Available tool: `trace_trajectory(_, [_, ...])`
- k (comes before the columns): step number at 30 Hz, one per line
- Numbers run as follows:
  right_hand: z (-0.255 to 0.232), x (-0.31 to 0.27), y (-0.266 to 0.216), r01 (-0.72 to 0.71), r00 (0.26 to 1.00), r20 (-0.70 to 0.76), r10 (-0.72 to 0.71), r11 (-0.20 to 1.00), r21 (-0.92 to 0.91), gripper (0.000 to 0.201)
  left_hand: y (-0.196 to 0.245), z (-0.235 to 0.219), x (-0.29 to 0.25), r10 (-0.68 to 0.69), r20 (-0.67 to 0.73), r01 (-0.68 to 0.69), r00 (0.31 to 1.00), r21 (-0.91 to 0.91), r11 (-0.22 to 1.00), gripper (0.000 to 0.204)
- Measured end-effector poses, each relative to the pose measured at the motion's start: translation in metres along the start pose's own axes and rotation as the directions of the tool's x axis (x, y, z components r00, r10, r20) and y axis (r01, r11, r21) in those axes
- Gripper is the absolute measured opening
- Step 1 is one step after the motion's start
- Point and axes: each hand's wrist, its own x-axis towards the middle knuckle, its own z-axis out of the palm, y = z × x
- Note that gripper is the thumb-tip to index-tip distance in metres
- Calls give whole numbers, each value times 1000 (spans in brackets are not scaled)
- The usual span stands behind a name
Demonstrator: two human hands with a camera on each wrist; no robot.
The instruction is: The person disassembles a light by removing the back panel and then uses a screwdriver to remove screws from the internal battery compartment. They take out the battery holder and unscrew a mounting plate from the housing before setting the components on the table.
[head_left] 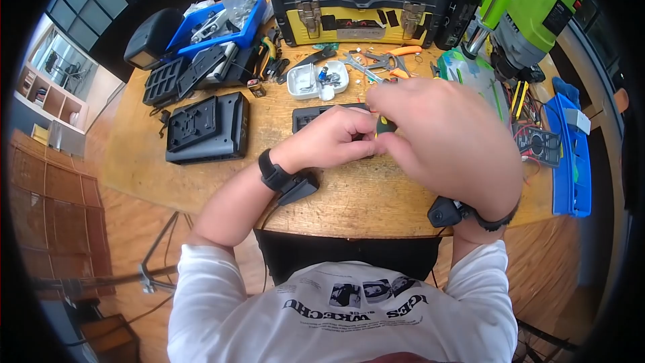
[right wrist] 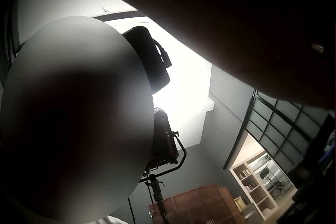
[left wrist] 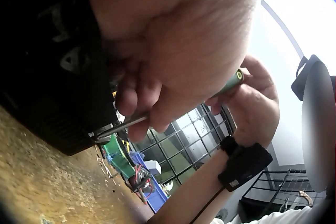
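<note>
My right hand [head_left: 447,131] grips the green and black handle of a screwdriver [head_left: 384,125]. In the left wrist view the handle [left wrist: 231,82] slants up to the right, and the thin metal shaft [left wrist: 123,126] runs down to the lower edge of a black device [left wrist: 63,113]. Curled fingers of my left hand [head_left: 332,138] pinch the shaft close to that device. Seen from the head, the black device [head_left: 306,117] lies mostly hidden behind both hands. The right wrist view shows only a dark shape along its top, with no fingers or tool visible.
Behind the hands stand a white parts tray [head_left: 306,93], pliers [head_left: 386,62] and a yellow-black toolbox [head_left: 359,20]. A black device [head_left: 232,128] and blue bin [head_left: 252,21] are left. Right are a green drill press [head_left: 537,7], a multimeter [head_left: 539,146] and a blue tray [head_left: 571,181].
</note>
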Motion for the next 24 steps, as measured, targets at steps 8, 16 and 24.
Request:
trace_trajectory(8, [0,-3,-2,-68,997,-39,68,998,4,13,0,2,-1,5,-16,-5,1000,-31,999,15])
trace_trajectory(16, [2,-4,-3,-112,993,-39,111,993,-24,13,0,3,0,10,-37,-13,999,-60,998,14])
trace_trajectory(24, [-4,-1,-4,-82,995,57,85,995,-59,19,5,4,1,6,-41,-9,999,-70,998,14])
